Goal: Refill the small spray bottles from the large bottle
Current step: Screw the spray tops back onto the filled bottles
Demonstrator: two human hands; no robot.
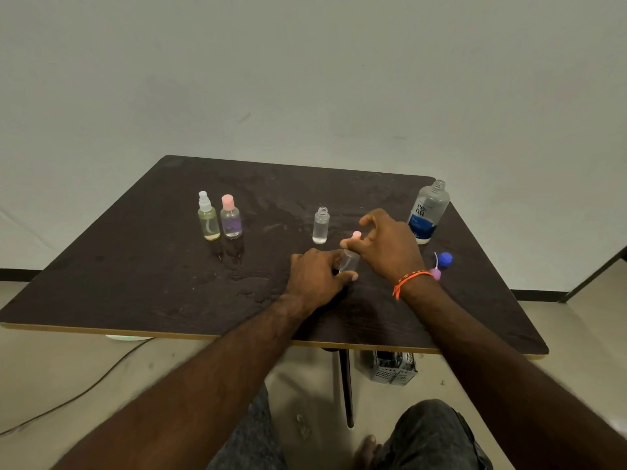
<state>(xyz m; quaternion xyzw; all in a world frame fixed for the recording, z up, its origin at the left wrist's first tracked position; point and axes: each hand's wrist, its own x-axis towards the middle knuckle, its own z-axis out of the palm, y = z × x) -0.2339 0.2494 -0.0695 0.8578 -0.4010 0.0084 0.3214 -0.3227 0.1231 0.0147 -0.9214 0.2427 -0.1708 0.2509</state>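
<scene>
My left hand grips a small clear bottle near the middle of the dark table. My right hand is on its pink spray top, fingers curled around it. Just behind stands an uncapped small clear bottle with a little liquid at the bottom. The large clear bottle with a blue label stands uncapped at the far right. Two capped small bottles stand at the left: a yellowish one with a white sprayer and a purplish one with a pink cap.
A blue cap and a purple spray top lie on the table right of my right wrist. The tabletop looks wet in patches. Below the table are its leg, a grey basket and a cable on the floor.
</scene>
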